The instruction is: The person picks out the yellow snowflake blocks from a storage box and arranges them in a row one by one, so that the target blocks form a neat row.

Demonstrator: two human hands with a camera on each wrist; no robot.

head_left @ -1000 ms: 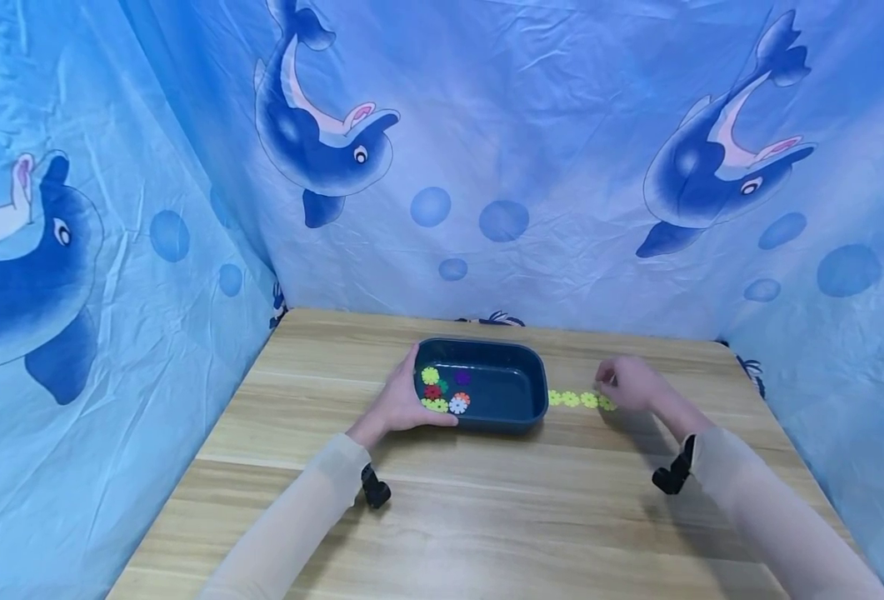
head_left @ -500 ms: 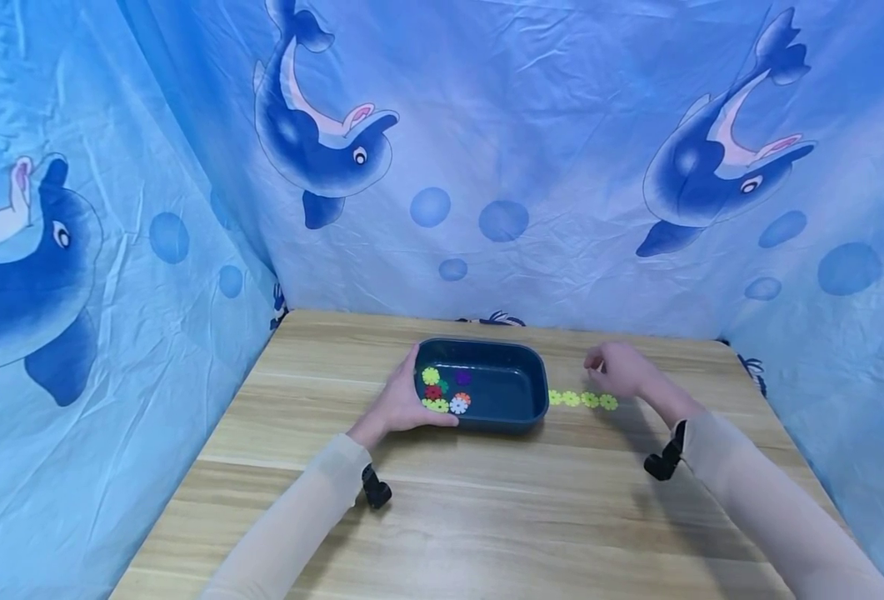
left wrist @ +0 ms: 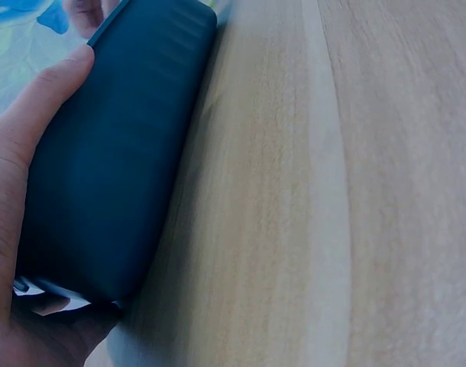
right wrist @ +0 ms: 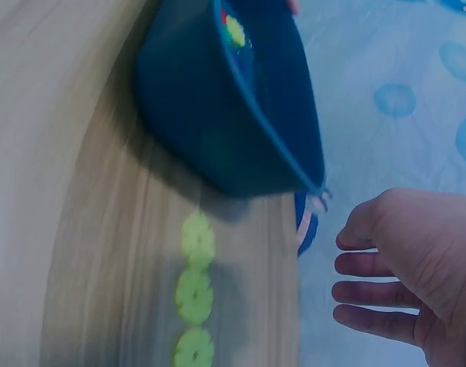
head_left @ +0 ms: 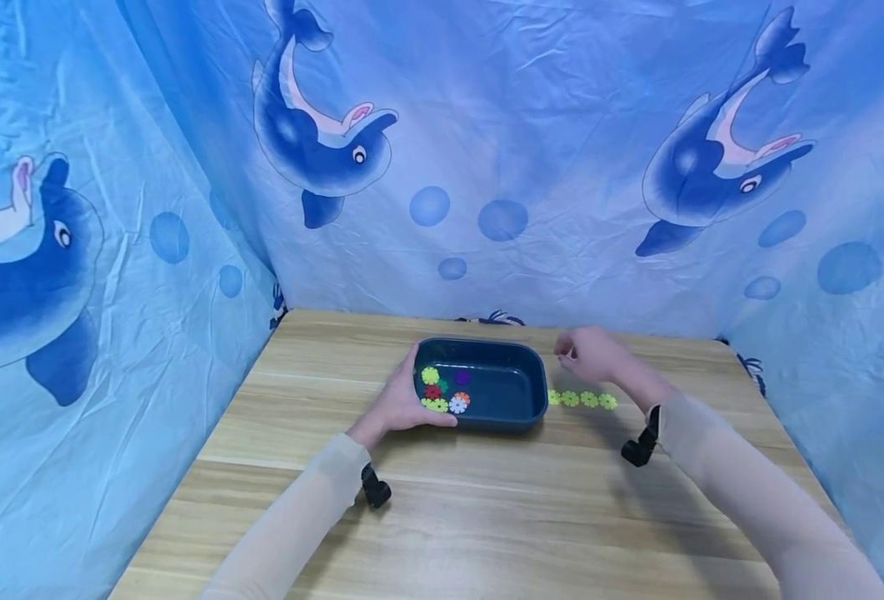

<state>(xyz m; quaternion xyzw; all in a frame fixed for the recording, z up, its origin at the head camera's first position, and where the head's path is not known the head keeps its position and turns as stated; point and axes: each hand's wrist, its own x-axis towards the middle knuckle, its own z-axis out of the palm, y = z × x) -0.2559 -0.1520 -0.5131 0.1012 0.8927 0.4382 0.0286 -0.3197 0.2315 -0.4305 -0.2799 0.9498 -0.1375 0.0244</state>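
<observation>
A dark blue bin (head_left: 509,423) stands upright on the table with several flower-shaped discs at its left end, among them a red one (head_left: 432,392) and a white one (head_left: 458,405). My left hand (head_left: 400,404) grips that left end, thumb along the front wall; the left wrist view shows the thumb on the bin's wall (left wrist: 111,153). Several yellow-green discs lie in a row right of the bin, one (head_left: 589,399) near the middle. Above and behind the row hovers my right hand (head_left: 597,354), its fingers (right wrist: 374,294) loosely bent with nothing visible in them.
The wooden table (head_left: 486,517) reaches back to a blue curtain (head_left: 561,275) printed with dolphins, which also rises on the left and right sides. Tasselled cord ends (head_left: 497,319) lie along the table's back edge.
My right hand has moved left and back from the right end of the yellow-green row, towards the bin's right end, uncovering the last disc. My left hand and the bin have stayed put.
</observation>
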